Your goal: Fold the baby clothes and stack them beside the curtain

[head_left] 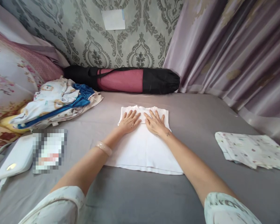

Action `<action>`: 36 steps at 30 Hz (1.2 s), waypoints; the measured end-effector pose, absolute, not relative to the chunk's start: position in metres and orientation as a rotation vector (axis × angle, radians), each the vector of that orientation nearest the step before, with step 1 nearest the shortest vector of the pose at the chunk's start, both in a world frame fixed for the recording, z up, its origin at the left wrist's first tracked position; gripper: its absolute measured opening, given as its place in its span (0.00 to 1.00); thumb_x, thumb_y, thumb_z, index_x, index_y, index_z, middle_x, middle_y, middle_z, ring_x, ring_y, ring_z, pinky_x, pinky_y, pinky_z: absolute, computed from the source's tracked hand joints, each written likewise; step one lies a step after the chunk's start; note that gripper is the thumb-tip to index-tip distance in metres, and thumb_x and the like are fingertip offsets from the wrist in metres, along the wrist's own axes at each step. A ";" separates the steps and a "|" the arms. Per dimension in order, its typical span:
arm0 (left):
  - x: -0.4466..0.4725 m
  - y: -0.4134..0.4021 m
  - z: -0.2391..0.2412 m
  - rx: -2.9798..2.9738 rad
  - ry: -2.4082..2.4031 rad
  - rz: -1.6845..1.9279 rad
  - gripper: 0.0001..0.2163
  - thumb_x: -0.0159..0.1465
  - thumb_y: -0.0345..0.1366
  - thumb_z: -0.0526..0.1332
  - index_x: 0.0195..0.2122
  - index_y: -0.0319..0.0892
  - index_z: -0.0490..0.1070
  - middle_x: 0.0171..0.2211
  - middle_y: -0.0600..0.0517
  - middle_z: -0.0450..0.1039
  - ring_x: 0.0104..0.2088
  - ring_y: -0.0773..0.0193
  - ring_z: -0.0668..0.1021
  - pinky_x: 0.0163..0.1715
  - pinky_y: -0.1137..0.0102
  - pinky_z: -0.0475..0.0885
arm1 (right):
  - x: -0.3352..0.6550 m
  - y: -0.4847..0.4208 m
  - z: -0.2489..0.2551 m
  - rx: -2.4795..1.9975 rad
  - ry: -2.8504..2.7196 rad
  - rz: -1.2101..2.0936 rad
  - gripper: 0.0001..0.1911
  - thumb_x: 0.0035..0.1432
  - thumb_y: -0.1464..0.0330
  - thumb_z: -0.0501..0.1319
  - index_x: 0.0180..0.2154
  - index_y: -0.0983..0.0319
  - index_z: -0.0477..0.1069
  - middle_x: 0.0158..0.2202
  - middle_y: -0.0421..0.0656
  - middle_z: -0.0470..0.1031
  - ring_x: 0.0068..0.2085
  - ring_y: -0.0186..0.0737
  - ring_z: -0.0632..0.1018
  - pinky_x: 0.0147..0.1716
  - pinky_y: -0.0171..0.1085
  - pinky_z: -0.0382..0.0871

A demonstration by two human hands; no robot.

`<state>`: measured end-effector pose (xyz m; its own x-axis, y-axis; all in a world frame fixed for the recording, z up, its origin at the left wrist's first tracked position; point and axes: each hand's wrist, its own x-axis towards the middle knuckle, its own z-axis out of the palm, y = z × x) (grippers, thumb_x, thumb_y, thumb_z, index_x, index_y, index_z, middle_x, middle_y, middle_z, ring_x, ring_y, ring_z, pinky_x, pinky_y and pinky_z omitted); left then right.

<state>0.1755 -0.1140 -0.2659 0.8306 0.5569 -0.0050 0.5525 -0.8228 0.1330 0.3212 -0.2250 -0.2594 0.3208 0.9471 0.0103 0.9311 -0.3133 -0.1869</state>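
Note:
A white garment (144, 149) lies spread flat on the grey bed sheet (189, 118) in the middle of the view. My left hand (130, 121) rests palm down on its upper part, fingers stretched out. My right hand (155, 123) lies flat beside it, also with fingers extended, the two hands almost touching. Neither hand holds anything. A pale bangle (104, 148) sits on my left wrist.
A heap of patterned and blue clothes (58, 102) lies at the left. A folded patterned cloth (252, 150) lies at the right. A black and pink rolled mat bag (123, 79) runs along the wall. A white device (16, 157) and floral pillows (9, 81) sit far left; curtains (235, 49) hang right.

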 end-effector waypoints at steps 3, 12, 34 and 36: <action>0.174 -0.106 -0.262 2.849 0.844 -0.009 0.29 0.69 0.53 0.37 0.68 0.48 0.47 0.69 0.48 0.43 0.68 0.51 0.48 0.64 0.50 0.44 | 0.327 -0.224 -0.255 -2.415 -1.747 0.234 0.27 0.67 0.58 0.40 0.65 0.49 0.50 0.70 0.42 0.43 0.68 0.58 0.42 0.57 0.71 0.37; 0.142 -0.077 -0.272 2.830 0.988 0.105 0.31 0.68 0.54 0.36 0.67 0.43 0.50 0.68 0.44 0.45 0.68 0.50 0.47 0.63 0.51 0.47 | 0.366 -0.238 -0.264 -2.559 -1.567 0.088 0.31 0.68 0.57 0.37 0.66 0.62 0.49 0.69 0.50 0.44 0.68 0.48 0.46 0.63 0.58 0.41; 0.102 -0.187 -0.259 3.013 0.449 -0.003 0.34 0.68 0.56 0.34 0.68 0.39 0.44 0.69 0.42 0.41 0.68 0.55 0.45 0.65 0.58 0.39 | 0.292 -0.333 -0.253 -2.212 -2.094 0.211 0.28 0.68 0.58 0.40 0.67 0.56 0.48 0.70 0.46 0.41 0.69 0.48 0.43 0.64 0.57 0.34; 0.099 -0.194 -0.252 3.013 0.461 -0.006 0.33 0.69 0.54 0.35 0.68 0.37 0.46 0.69 0.41 0.42 0.68 0.55 0.46 0.65 0.57 0.40 | 0.288 -0.336 -0.246 -2.219 -2.084 0.247 0.28 0.68 0.58 0.40 0.67 0.57 0.48 0.70 0.46 0.41 0.69 0.47 0.43 0.64 0.57 0.34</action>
<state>0.0988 -0.1938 -0.2516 0.9544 0.2981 -0.0181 0.2984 -0.9500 0.0921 0.2878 -0.3356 -0.2456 0.0579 0.9967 -0.0577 0.9826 -0.0671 -0.1734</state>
